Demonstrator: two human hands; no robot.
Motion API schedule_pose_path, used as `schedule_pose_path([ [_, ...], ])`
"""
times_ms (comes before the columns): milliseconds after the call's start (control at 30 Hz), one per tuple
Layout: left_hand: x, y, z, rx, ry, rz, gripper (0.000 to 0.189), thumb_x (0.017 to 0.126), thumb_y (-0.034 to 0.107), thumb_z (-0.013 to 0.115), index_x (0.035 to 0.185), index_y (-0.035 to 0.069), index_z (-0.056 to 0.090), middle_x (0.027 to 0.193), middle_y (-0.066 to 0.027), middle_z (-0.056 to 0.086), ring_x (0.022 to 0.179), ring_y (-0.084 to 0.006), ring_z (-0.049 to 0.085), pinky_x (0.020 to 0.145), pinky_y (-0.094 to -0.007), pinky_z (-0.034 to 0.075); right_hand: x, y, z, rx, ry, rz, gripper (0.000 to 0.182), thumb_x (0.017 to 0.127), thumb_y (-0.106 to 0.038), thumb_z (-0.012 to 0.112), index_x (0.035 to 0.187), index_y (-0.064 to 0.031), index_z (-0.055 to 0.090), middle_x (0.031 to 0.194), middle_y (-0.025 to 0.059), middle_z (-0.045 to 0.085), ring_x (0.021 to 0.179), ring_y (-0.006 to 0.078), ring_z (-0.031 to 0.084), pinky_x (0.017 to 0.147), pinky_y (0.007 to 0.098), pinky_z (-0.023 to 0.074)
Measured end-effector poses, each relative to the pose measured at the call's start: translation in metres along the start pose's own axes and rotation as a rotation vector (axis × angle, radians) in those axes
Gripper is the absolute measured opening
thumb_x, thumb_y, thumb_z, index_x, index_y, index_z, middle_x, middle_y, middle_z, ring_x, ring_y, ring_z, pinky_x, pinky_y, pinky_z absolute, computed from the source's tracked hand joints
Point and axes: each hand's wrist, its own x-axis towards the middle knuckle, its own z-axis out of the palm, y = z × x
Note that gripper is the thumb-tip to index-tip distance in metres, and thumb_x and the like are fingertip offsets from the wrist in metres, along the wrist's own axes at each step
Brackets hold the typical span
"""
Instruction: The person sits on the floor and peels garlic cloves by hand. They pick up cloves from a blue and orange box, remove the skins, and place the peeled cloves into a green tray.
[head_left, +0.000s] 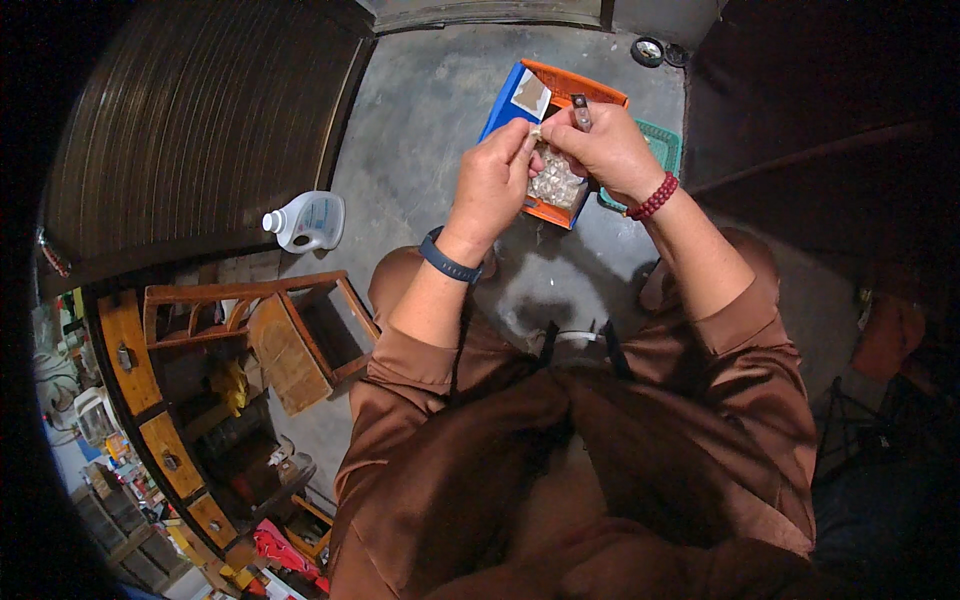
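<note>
My left hand (499, 176), with a dark wristband, pinches a small pale piece (535, 131) at its fingertips. My right hand (600, 142), wearing a dark red bead bracelet, meets it at the same piece. A small tool with a riveted handle (580, 111) sticks up out of my right fist; its working end is hidden. Beneath both hands stands an open orange-and-blue cardboard box (589, 84). Many small whitish pieces (555, 180) fill its near part; they are too small to name surely. My hands cover part of the box.
Behind my right wrist a green plastic basket (661, 142) sits on the concrete floor (420, 112). A white jug (311, 221) lies to the left. Nearer are a wooden frame piece (292, 352) and a drawer cabinet (131, 352). A round black-rimmed object (646, 52) rests at the far right.
</note>
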Motion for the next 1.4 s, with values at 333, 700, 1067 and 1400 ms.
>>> schedule_pose_path([
  [333,0.003,-0.004,-0.003,-0.64,0.022,-0.273,0.014,0.093,0.009,0.046,0.099,0.0,0.055,0.094,-0.0104,0.061,0.077,-0.0134,0.06,0.066,-0.0249,0.052,0.003,0.004,0.006,-0.002,0.118,-0.01,0.02,0.077,-0.019,0.059,0.073,0.0003,0.062,0.062,0.0011,0.059,0.052,0.0069,0.049,0.047,0.0249,0.0392],
  [700,0.003,-0.003,-0.001,-0.242,0.079,-0.162,0.013,0.082,0.009,0.065,0.092,0.001,0.061,0.087,-0.0007,0.06,0.079,-0.0064,0.055,0.068,-0.0216,0.047,0.0,0.008,0.006,-0.216,0.123,-0.102,0.024,0.078,-0.021,0.06,0.076,0.0026,0.061,0.067,0.0072,0.062,0.064,0.0108,0.057,0.059,0.0274,0.0457],
  [1067,0.009,-0.017,-0.006,-1.045,0.169,-0.388,0.009,0.083,0.002,0.06,0.082,0.003,0.051,0.098,-0.0157,0.062,0.081,-0.0181,0.061,0.076,-0.0279,0.052,-0.008,0.009,0.008,-0.192,0.114,-0.142,0.026,0.079,-0.022,0.059,0.083,0.0035,0.061,0.071,0.0081,0.063,0.067,0.0109,0.058,0.063,0.0267,0.0466],
  [1400,0.007,-0.012,0.0,-0.825,0.244,-0.288,0.01,0.082,-0.001,0.06,0.09,-0.001,0.056,0.093,-0.0105,0.063,0.081,-0.013,0.061,0.074,-0.0241,0.05,-0.011,0.005,0.012,-0.065,0.091,-0.109,0.025,0.077,-0.022,0.067,0.083,0.0018,0.063,0.073,0.0049,0.063,0.066,0.0075,0.056,0.061,0.0226,0.0461],
])
